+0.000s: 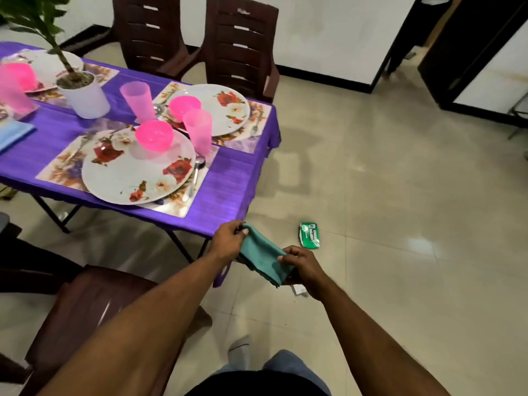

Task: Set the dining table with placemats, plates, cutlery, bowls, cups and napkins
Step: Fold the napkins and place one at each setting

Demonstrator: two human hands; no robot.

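Both my hands hold a folded teal napkin (261, 257) in the air just off the table's near right corner. My left hand (228, 238) pinches its upper end, my right hand (300, 267) pinches its lower end. On the purple tablecloth (228, 181) the nearest floral placemat (57, 167) carries a rose-patterned plate (128, 178), a pink bowl (154, 140), a pink cup (198, 130) and a spoon (195, 175). A second setting behind it has a plate (225, 110), a pink bowl (184, 108), a pink cup (137, 100) and a fork (254, 130).
A potted plant in a white pot (84, 95) stands mid-table. A blue napkin (13, 134) lies at the left edge. Dark brown chairs (240, 50) stand behind the table, another chair (85, 304) sits near my left arm. A green packet (310, 235) lies on the tiled floor.
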